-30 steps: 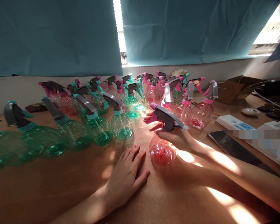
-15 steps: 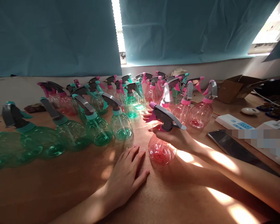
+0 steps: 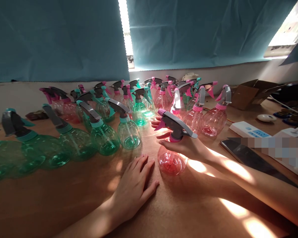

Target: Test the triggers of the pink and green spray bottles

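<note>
A pink spray bottle point(image 3: 170, 162) is held upright at its neck by the right hand point(image 3: 186, 147), with the fingers curled around it, near the middle of a brown table point(image 3: 64, 195). The left hand point(image 3: 134, 188) is laid flat just beside it, holding nothing, its fingers loosely spread. Green bottles point(image 3: 104, 140) and pink bottles point(image 3: 213, 120) are lined up behind. Teal curtains point(image 3: 59, 39) are drawn over a bright window. A phone point(image 3: 248, 155) and a power strip point(image 3: 250, 129) are seen at the right.

The left hand point(image 3: 134, 188) and right hand point(image 3: 188, 148) are bare. The left forearm point(image 3: 89, 222) and right forearm point(image 3: 258, 193) are bare too. The fingers point(image 3: 139, 164) are long and slim.
</note>
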A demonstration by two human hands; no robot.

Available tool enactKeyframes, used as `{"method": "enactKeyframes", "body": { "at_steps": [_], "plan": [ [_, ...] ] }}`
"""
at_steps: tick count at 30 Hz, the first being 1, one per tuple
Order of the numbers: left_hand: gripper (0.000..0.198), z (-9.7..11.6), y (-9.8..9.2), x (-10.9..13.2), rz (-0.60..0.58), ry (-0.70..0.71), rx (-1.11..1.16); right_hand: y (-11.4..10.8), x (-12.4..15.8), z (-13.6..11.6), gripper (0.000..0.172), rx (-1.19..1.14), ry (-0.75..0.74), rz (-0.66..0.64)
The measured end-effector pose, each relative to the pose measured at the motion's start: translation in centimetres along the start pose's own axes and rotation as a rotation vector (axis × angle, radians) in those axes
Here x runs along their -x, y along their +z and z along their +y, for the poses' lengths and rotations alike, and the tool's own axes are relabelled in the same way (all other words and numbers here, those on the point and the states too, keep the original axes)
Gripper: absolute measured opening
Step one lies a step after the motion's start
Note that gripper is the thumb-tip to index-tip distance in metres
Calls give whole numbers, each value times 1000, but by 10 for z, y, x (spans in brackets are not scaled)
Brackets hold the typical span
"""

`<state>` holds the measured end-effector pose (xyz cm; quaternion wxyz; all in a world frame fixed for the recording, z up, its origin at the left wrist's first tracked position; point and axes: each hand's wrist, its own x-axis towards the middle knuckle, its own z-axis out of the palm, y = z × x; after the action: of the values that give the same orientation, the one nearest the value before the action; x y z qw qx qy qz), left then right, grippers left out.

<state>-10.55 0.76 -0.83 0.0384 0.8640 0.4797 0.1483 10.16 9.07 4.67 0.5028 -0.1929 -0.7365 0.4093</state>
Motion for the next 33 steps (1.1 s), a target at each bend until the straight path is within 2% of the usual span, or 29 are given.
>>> {"method": "enactKeyframes", "body": {
  "at_steps": [3, 8, 17, 30, 33],
  "plan": [
    [47, -1, 2, 0, 32, 9, 2, -1, -1, 0, 51, 36, 9, -16],
    [47, 0, 0, -1, -1, 6, -5, -2, 0, -2, 61, 112, 74, -2],
    [47, -2, 4, 1, 31, 11, 0, 0, -1, -11, 58, 236, 122, 26],
    [48, 0, 0, -1, 4, 11, 0, 2, -3, -13, 36, 174, 155, 76],
    [48, 1, -2, -2, 4, 14, 0, 3, -3, -11, 36, 134, 135, 111]
  ]
}}
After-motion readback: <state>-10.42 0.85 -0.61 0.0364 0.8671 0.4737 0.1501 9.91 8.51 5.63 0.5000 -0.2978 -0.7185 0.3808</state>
